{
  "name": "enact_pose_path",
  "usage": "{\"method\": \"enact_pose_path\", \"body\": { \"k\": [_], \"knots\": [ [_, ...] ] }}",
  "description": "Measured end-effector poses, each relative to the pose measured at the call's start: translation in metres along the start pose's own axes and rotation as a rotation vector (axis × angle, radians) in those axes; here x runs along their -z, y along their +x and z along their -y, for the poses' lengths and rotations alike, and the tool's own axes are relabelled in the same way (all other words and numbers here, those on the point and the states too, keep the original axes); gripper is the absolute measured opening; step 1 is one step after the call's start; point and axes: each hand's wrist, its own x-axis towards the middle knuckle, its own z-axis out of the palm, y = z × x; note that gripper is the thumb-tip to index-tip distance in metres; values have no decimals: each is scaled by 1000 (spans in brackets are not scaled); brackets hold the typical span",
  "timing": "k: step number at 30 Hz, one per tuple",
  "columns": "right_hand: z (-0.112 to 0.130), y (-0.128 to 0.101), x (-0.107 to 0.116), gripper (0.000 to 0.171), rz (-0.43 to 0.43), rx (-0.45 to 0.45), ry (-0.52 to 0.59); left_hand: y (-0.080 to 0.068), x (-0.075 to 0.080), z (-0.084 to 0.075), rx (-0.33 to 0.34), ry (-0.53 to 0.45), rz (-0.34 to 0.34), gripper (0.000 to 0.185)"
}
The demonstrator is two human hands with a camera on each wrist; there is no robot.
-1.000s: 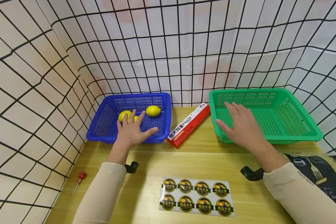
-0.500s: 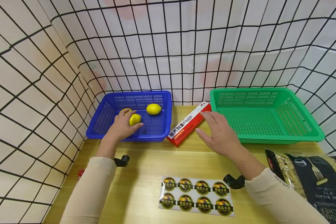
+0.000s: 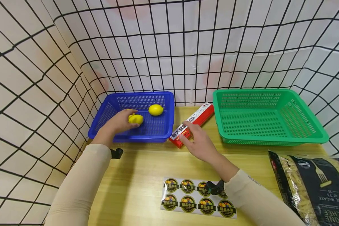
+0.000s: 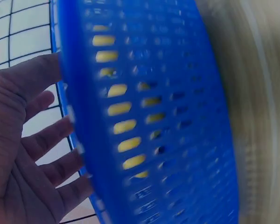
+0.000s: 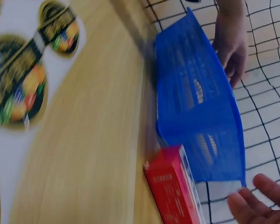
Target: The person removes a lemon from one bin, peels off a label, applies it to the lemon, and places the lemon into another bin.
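Head view: bright, even, diffuse light, no glare. Soft shadows under the arms on the table [image 3: 147, 166]. Sharp focus; wide-angle bowing of the grid backdrop [image 3: 31, 78] lines at the edges. Left wrist view: heavy motion blur on the blue basket [image 4: 149, 121], right side smeared. Right wrist view: blurred, stickers [image 5: 23, 79] streaked, box [image 5: 175, 191] soft

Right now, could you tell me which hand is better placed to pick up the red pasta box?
The right hand: its fingertips already hover over the near end of the red pasta box, while the left hand is inside the blue basket, gripping a lemon.
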Motion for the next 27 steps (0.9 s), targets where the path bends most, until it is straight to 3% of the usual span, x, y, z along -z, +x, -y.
{"method": "enact_pose_path", "body": {
  "k": [8,13,20,27],
  "knots": [
    [10,18,-25,70,81,-10,57,24,6,3,-20,38,94,70],
    [16,24,-38,66,76,-27,57,30,7,5,58,38,158,74],
    [17,35,-55,55,-1,-73,137,39,3,9,103,56,155,75],
    [14,39,-61,53,-55,-77,261,45,-7,19,77,56,107,74]
  ]
}}
